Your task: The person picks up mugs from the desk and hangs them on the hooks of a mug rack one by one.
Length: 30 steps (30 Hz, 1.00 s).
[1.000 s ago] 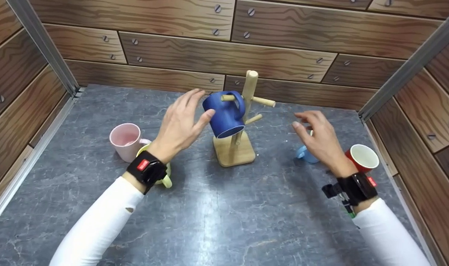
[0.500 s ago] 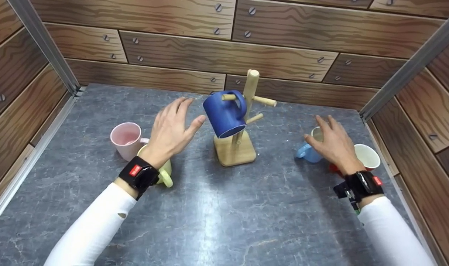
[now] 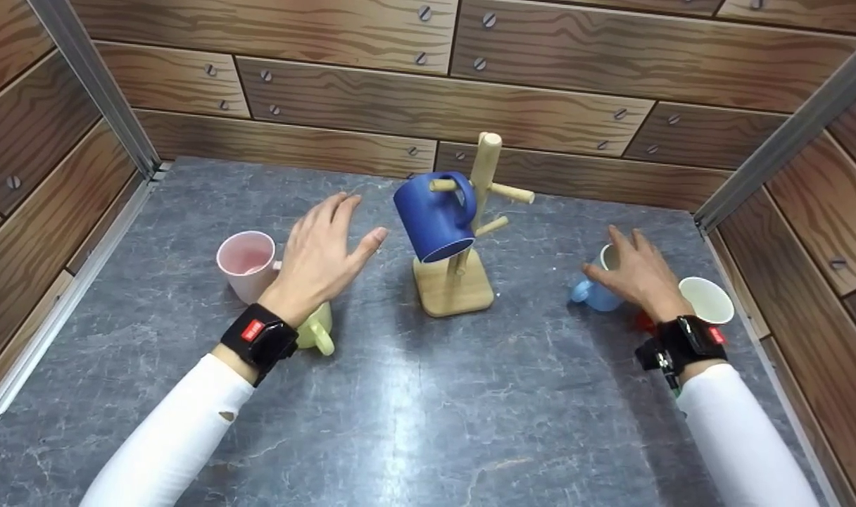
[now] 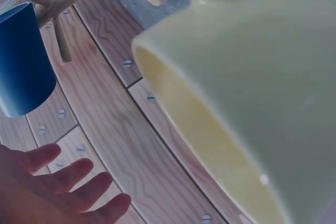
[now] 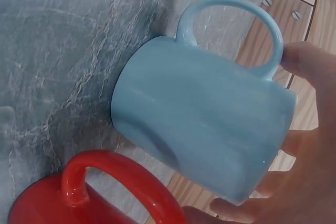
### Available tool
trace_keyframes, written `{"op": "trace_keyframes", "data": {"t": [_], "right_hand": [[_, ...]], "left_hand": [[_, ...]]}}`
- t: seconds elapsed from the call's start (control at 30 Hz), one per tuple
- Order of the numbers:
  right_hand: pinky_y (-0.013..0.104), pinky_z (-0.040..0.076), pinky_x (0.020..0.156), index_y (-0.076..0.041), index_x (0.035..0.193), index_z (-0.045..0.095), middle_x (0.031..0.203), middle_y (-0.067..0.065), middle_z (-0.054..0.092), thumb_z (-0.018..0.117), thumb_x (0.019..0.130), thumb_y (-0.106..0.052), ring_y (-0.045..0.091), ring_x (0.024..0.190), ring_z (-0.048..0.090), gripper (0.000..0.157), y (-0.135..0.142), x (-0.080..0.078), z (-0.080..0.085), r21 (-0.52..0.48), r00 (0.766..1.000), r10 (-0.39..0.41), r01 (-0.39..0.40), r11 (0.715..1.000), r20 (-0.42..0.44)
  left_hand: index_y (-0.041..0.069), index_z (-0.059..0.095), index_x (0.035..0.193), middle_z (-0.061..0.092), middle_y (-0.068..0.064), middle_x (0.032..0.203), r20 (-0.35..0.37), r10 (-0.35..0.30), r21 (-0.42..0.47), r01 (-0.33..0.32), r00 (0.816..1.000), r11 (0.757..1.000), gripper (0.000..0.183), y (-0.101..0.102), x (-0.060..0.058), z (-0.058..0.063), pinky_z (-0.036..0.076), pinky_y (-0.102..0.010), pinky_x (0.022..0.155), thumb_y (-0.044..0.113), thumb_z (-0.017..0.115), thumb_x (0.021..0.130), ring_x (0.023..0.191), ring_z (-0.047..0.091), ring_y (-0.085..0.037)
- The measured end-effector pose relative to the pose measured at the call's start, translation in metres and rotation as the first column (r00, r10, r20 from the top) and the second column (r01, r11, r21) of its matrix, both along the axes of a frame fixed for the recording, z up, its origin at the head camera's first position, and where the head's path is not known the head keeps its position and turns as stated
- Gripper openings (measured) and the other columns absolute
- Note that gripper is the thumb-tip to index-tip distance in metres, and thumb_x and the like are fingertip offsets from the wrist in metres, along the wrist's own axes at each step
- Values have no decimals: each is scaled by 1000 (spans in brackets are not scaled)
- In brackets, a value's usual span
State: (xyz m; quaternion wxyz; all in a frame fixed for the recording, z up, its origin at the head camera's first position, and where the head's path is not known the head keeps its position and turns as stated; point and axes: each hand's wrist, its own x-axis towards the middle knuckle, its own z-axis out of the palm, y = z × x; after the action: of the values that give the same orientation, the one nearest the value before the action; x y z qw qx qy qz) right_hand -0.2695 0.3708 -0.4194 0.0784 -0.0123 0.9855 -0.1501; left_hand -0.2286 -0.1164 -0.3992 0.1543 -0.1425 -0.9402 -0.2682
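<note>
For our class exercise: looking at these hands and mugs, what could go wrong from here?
1. The right hand is at the rim of the glossy light-blue cylindrical mug, with a glossy red mug close by; a sideways move might knock the red one.
2. The left hand is near the dark-blue cylindrical mug hanging tilted from a wooden peg stand; a bump could unhook it.

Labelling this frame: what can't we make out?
Yellow mug rim: head view, behind left hand; left wrist view shows part.
Pink mug handle, mostly: head view, behind left hand.
Red mug side: head view, mostly behind right hand and right wristband; right wrist view, cut by bottom edge.
Whether right hand touches light blue mug: right wrist view, mug hides part of hand.
</note>
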Motion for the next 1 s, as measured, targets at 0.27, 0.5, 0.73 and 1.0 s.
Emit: {"op": "trace_keyframes", "data": {"t": [0.27,0.5,0.73,1.0], "right_hand": [[75,36,104,0,156,35,149,41,32,64,95,-45,64,131,38,80,-1,-1,3,-7,999,-38,39,999,18],[73,41,97,1,147,44,137,41,42,69,93,-42,61,121,46,73,0,1,7,-37,1000,-15,15,999,-8],[70,40,100,3,145,47,136,38,51,69,93,-49,56,125,47,77,-4,13,9,-73,999,-9,6,997,-50],[65,43,97,1,141,53,134,36,55,67,94,-58,52,124,51,76,-21,28,12,-180,995,-7,-12,984,-103]], "left_hand": [[6,44,155,42,-21,158,20,-3,-15,4,1000,1000,85,1,1,-2,31,-62,118,71,38,101,144,41,-42],[6,45,155,40,-22,159,28,-4,-18,4,1000,1000,84,1,2,-3,30,-62,118,70,41,101,145,39,-42],[4,49,150,38,-23,159,-42,-26,-7,26,999,1000,78,6,5,-6,36,-60,115,61,56,97,143,40,-42],[-2,55,141,44,-24,154,-216,-118,72,136,969,988,68,15,14,-11,40,-51,115,41,73,92,139,46,-40]]}}
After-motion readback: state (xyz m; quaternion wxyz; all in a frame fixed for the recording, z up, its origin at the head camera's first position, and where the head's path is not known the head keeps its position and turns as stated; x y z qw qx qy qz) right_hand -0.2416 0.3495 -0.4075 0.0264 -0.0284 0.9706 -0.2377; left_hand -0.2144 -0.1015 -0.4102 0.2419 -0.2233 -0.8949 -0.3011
